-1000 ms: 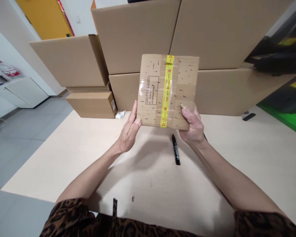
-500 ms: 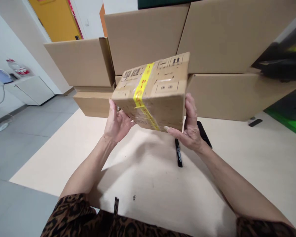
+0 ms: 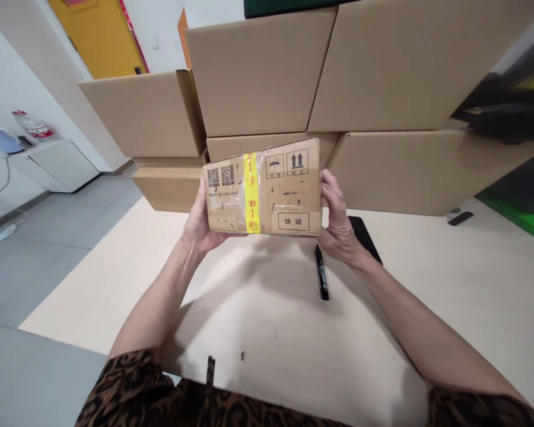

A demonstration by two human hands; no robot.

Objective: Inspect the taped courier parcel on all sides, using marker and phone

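A small cardboard box (image 3: 289, 193) with a yellow tape band is held up above the pale table (image 3: 267, 332), one printed side facing me. That side bears two square codes, an umbrella mark and two up arrows. At the box's left end is my left hand (image 3: 200, 222), its fingers partly hidden behind and beneath the box. My right hand (image 3: 338, 222) grips the right end, fingers along the side. Below the box a black marker (image 3: 322, 274) lies on the table, and a black flat object (image 3: 365, 238) lies just behind my right wrist.
Large cardboard boxes (image 3: 262, 77) stand stacked along the table's back. A smaller dark piece (image 3: 461, 219) lies at the right, near a green surface (image 3: 523, 216). At the far left, a bottle (image 3: 33, 126) stands on a white cabinet (image 3: 64, 163).
The box has been tilted and lowered a little, so its printed face now points at me and its lower side is hidden. Both hands have turned with it and still hold its ends.
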